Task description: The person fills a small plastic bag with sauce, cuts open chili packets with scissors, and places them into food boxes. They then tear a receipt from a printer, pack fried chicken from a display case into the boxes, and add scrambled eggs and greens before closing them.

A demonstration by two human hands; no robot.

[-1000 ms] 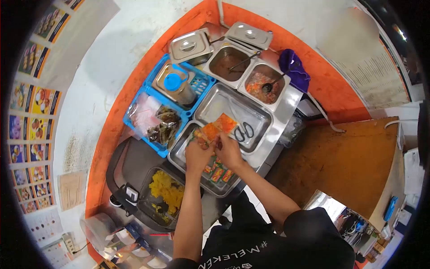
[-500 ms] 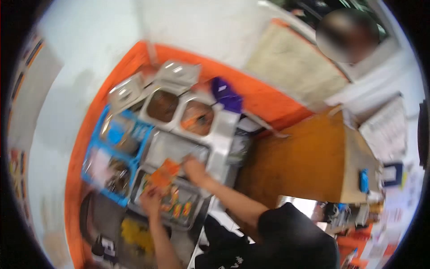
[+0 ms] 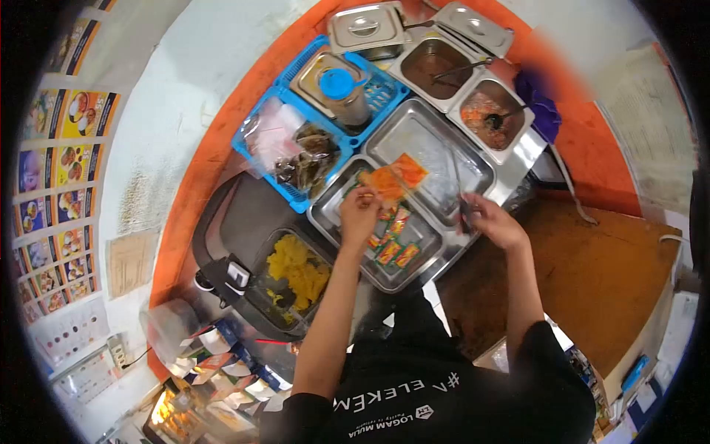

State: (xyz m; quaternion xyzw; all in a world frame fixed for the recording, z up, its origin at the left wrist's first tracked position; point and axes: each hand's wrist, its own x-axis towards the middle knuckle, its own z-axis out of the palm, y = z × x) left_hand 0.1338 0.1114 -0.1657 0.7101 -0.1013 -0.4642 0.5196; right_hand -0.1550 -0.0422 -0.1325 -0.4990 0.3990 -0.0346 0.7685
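Fingers of the left hand (image 3: 360, 214) pinch the edge of a flat, orange, see-through plastic packet (image 3: 388, 182); the right hand (image 3: 494, 222) closes around dark-handled scissors (image 3: 466, 213). The orange packet extends over the upper part of a shallow, rectangular steel tray (image 3: 331, 209), the landmark here, and across its border with the larger steel tray (image 3: 399, 132) just beyond. The scissors are to the right of the landmark tray. In that tray, below the orange packet, lie small red, yellow and green packets (image 3: 397, 253). To its left and nearer the person, a rectangular container (image 3: 259, 285) holds crumbly yellow food (image 3: 297, 268). Beyond it on the left, a blue plastic basket (image 3: 298, 201) carries a clear jar with a blue lid (image 3: 347, 103). Farther beyond it on the right are a steel pan of brown sauce (image 3: 435, 68) and a purple cloth (image 3: 543, 111).
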